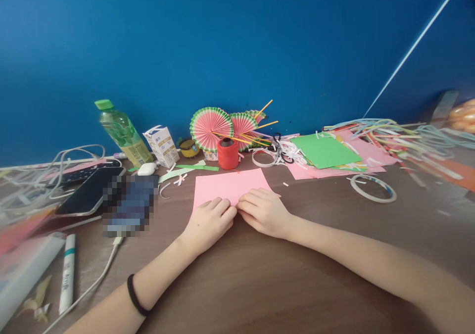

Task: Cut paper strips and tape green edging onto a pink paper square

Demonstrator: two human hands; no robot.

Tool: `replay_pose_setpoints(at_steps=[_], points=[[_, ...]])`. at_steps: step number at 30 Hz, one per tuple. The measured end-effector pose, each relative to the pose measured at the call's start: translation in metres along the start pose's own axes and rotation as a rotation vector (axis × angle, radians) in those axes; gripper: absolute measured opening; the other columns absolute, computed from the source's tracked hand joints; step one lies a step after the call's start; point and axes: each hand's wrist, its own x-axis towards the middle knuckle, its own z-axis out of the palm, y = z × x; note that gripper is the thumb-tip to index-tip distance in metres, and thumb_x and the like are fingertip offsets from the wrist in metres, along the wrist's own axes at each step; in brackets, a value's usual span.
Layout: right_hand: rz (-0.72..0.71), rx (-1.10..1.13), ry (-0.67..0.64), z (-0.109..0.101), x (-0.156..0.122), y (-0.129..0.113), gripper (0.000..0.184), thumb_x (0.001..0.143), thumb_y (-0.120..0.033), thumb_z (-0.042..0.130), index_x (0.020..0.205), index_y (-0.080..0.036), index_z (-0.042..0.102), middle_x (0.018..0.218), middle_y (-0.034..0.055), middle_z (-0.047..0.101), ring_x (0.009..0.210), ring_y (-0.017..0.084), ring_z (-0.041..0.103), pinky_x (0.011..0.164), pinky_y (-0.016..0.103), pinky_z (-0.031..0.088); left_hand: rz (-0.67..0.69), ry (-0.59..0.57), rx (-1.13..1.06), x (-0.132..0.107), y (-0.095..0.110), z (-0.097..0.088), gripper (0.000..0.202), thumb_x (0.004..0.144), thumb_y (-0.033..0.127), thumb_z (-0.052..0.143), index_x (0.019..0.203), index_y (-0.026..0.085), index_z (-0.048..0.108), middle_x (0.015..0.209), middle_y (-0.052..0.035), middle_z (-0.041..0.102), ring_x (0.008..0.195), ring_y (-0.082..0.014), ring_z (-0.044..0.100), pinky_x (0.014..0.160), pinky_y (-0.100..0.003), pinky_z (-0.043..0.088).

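Both the left grip (212, 220) and the right grip (265, 213) are closed on the near edge of the pink sheet (233, 183), knuckles up and fingertips close together; the pinch itself is hidden beneath the fingers. The sheet lies on the bench (274, 284), extending forward from the grips.

Risk, in this inspector's judgement: uneven pressure between the two grips would skew the edge or crease the sheet askew. Pushing it forward could strike the red spool (227, 155), upright just beyond the far edge, and disturb the paper fans (211, 127) behind it. Paper strips (198, 167) ahead and left of the left grip could slide beneath the sheet. The white cable (105, 269), left of the left forearm, could be caught by a sideways sweep of that arm.

Containers, all ahead and left of the left grip: the white case (147, 169) is closed, contents unseen. The carton (162, 146) stands upright, contents not visible. The green-capped bottle (122, 132) is capped; its fill level cannot be determined.
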Motion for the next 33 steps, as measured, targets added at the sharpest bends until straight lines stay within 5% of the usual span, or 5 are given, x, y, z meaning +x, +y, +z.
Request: replay_pose_setpoints(at_steps=[11,24,27,31,33], points=[[0.052,-0.061,-0.166,-0.023,0.009,0.01,0.015,0.081,-0.017,0.048,0.071,-0.016,0.059,0.075,0.0027,0.063,0.077,0.015,0.049,0.064,0.029,0.027,0.004,0.029,0.043,-0.001,-0.006,-0.001,0.011,0.079,0.015,0.05,0.068,0.019,0.051,0.065,0.0011,0.054,0.062,-0.0137,0.048,0.055,-0.026,0.034],[0.452,-0.314,-0.609,-0.077,0.015,0.048,0.018,0.071,-0.009,0.051,0.067,-0.019,0.066,0.073,0.006,0.067,0.071,0.021,0.059,0.053,0.028,0.03,-0.046,0.027,0.063,-0.002,-0.018,-0.002,0.017,0.08,0.014,0.046,0.065,0.018,0.053,0.066,-0.0006,0.055,0.062,-0.0134,0.047,0.054,-0.027,0.036],[0.491,-0.344,-0.53,-0.078,0.015,0.049,0.02,0.074,-0.008,0.049,0.068,-0.018,0.066,0.073,0.0079,0.067,0.071,0.023,0.06,0.054,0.029,0.035,-0.069,0.043,0.07,-0.001,-0.019,-0.004,0.019,0.08,0.013,0.045,0.064,0.018,0.052,0.064,-0.0006,0.054,0.061,-0.013,0.047,0.054,-0.026,0.037],[0.176,-0.091,-0.26,-0.062,0.018,0.03,0.019,0.083,-0.027,0.052,0.093,-0.017,0.065,0.095,0.0072,0.068,0.089,0.021,0.059,0.075,0.032,0.042,-0.035,0.043,0.053,0.001,-0.016,-0.006,0.018,0.082,0.014,0.045,0.067,0.018,0.053,0.066,-0.0004,0.056,0.062,-0.0124,0.049,0.056,-0.025,0.037],[0.078,-0.014,-0.223,-0.051,0.018,0.018,0.026,0.082,-0.032,0.055,0.101,-0.016,0.063,0.101,0.0076,0.067,0.092,0.02,0.06,0.076,0.03,0.042,-0.008,0.051,0.05,0.001,-0.013,-0.008,0.016,0.082,0.015,0.045,0.069,0.018,0.053,0.067,0.0001,0.057,0.062,-0.0122,0.049,0.056,-0.025,0.037]])
